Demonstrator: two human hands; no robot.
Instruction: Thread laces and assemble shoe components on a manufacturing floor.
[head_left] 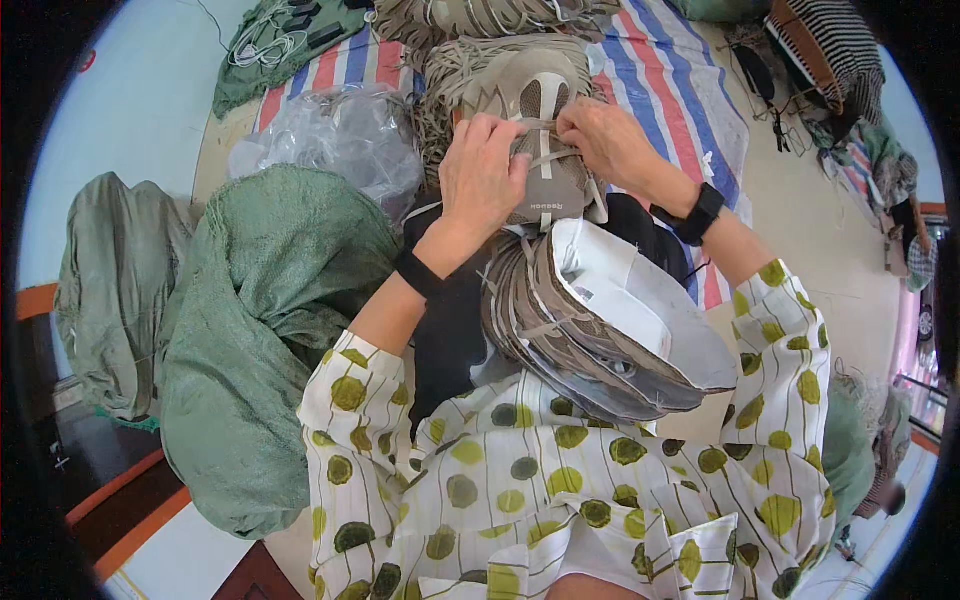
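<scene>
A taupe shoe upper [553, 192] with mesh panels and pale trim lies in front of me, its toe pointing toward me. A flat grey-brown shoelace [540, 124] crosses its tongue opening. My left hand [485, 168] is closed at the left side of the opening, pinching the lace. On the right side, my right hand [608, 142] has its fingertips pressed together on the lace too. Both wrists carry dark bands. Nearer my body, a nested stack of similar shoe uppers [530, 312] with white linings rests on my lap.
More laced uppers [455, 95] are heaped beyond my hands, over a striped plastic sheet [672, 90]. To the left stand a clear plastic bag [335, 140] and a large green woven sack [265, 330]. A striped cloth bundle [835, 60] lies at the far right.
</scene>
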